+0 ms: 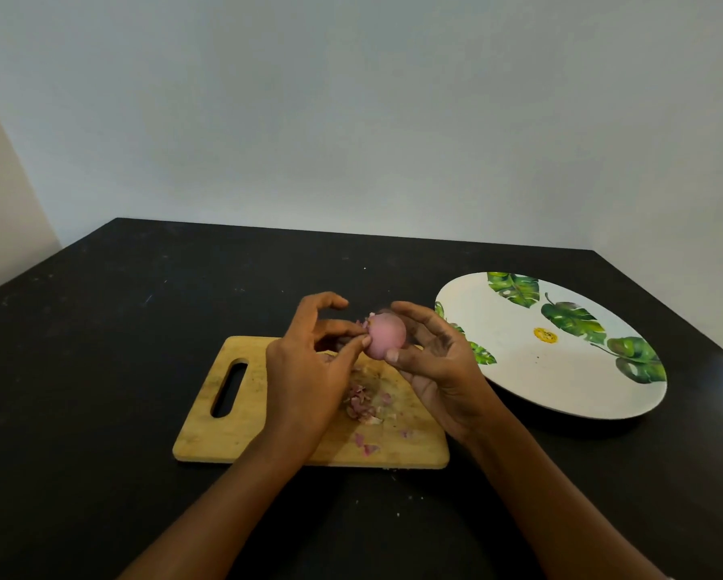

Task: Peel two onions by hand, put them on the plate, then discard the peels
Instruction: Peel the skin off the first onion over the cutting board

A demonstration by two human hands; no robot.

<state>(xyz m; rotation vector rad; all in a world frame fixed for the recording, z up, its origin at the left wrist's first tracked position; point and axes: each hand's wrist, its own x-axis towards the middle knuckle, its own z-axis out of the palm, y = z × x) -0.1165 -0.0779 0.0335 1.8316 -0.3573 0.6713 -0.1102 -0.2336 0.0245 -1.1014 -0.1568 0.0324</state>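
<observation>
- Onion peels [362, 401] lie in a small pink heap on the wooden cutting board [209, 437], close to the person, under the two hands.
- Both hands hover just above the board, with the onion [387, 334] held up between them.
- The right hand [433, 362] has the onion in its grip: thumb below, fingers curled behind it. The grip is closed on the onion.
- The left hand [305, 370] is just left of the onion. Its thumb and first finger pinch a bit of skin at the onion's top left end. The other fingers are spread open.
- The onion looks mostly smooth and pink, so I think the peeling is nearly done.
- The plate [514, 370] sits farther off on the right side of the black bench [100, 328]. It has no onion on it yet. The right hand is nearer to it.
- I cannot see a second onion.
</observation>
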